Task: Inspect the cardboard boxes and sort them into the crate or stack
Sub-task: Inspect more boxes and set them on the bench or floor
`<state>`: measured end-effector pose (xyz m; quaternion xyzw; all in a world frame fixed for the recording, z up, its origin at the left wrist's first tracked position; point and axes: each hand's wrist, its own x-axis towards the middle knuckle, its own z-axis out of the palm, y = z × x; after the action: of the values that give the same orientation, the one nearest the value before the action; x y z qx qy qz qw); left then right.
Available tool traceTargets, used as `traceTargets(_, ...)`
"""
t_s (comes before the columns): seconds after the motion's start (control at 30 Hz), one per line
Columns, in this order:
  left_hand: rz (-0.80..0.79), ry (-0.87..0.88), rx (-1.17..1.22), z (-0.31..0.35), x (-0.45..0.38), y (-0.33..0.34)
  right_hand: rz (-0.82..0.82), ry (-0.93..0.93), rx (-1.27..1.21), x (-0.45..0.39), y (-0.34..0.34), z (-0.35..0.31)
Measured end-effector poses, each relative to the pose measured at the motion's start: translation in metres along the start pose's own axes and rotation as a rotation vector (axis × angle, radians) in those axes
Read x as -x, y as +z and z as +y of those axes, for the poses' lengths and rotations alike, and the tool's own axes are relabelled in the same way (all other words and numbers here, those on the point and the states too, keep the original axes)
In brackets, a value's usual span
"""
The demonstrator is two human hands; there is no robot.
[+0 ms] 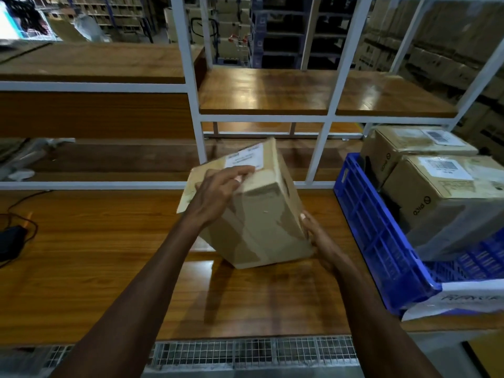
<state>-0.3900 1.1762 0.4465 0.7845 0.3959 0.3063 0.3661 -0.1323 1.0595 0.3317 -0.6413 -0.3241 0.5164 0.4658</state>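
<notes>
A taped cardboard box (261,214) with a white label near its top is held tilted above the wooden table (95,255), between both hands. My left hand (218,192) lies over its upper left face, fingers stretched toward the label. My right hand (316,236) presses against its lower right edge, fingers wrapped behind it. To the right, a blue plastic crate (376,236) holds two labelled cardboard boxes: the nearer box (447,197) and the farther box (409,145).
A white metal shelf frame (197,126) with wooden shelves (272,91) rises behind the table. A black device with cables (11,241) lies at the table's left edge. A wire grille (245,350) runs along the near edge. A white bag (463,298) drapes over the crate's near corner.
</notes>
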Motion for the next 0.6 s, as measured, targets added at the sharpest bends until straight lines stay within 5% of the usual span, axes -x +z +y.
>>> traceTargets(0.1,-0.151,0.049,-0.129,-0.005,-0.010,0.004,-0.006,0.098,-0.040,0.003,0.006,0.023)
traceTargets(0.3,-0.180,-0.083,-0.622,-0.011,-0.020,0.012,0.033,0.106,-0.073,0.002,0.004,0.031)
traceTargets(0.47,-0.135,-0.058,-0.727,0.001,-0.021,0.022,0.292,-0.233,-0.081,0.014,-0.001,-0.015)
traceTargets(0.6,-0.138,-0.057,-0.754,0.002,-0.023,0.022,0.474,-0.595,0.163,0.021,0.012,-0.081)
